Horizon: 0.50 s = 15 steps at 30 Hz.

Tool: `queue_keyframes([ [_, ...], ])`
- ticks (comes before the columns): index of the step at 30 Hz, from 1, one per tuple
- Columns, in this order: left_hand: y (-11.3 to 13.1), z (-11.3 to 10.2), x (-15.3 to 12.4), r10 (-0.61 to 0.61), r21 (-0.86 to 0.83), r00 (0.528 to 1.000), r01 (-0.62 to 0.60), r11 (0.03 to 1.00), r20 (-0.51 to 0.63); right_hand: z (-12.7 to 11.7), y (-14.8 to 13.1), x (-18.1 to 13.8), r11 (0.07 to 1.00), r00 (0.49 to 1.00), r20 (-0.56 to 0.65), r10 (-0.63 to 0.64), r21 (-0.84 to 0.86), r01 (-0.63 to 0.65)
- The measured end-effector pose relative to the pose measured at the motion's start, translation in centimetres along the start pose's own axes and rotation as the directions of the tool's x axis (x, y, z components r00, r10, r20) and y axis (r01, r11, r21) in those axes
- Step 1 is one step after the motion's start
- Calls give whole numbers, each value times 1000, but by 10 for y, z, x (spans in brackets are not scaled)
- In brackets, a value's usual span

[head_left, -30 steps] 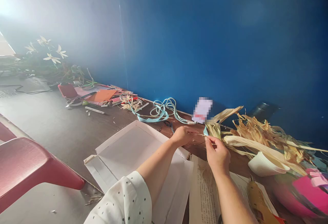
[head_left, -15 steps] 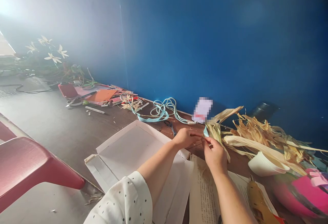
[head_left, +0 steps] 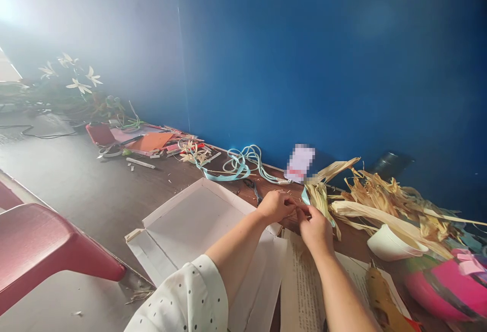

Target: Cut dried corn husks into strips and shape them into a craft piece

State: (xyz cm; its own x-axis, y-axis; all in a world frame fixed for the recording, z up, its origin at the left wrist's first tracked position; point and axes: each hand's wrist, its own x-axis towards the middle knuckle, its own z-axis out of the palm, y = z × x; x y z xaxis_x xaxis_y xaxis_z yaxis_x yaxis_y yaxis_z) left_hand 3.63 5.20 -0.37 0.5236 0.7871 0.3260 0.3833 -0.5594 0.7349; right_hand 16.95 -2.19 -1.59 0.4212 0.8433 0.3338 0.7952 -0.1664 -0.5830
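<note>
My left hand and my right hand meet over the dark table, just past the corner of a white cardboard box lid. Fingers of both hands are pinched together at the tips, around something too small to make out. Scissors with dark handles lie beyond my left hand. Right of my right hand are pale green corn husks and a bit of light blue ribbon. Printed paper lies beneath my right forearm.
Dried husks, a white cup, a glue gun and a pink bag-like item crowd the right. Light blue cord lies along the blue partition. A red chair stands at left.
My right hand has shifted slightly left, and the fingertips of both hands are closer together. The things on the table look unmoved.
</note>
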Motion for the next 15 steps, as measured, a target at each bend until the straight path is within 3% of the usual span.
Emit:
queue_keyframes([
  [15,-6,7,2,-1,76,1000,-1,997,27,3,1,3,997,999,27,42,-62,-40],
])
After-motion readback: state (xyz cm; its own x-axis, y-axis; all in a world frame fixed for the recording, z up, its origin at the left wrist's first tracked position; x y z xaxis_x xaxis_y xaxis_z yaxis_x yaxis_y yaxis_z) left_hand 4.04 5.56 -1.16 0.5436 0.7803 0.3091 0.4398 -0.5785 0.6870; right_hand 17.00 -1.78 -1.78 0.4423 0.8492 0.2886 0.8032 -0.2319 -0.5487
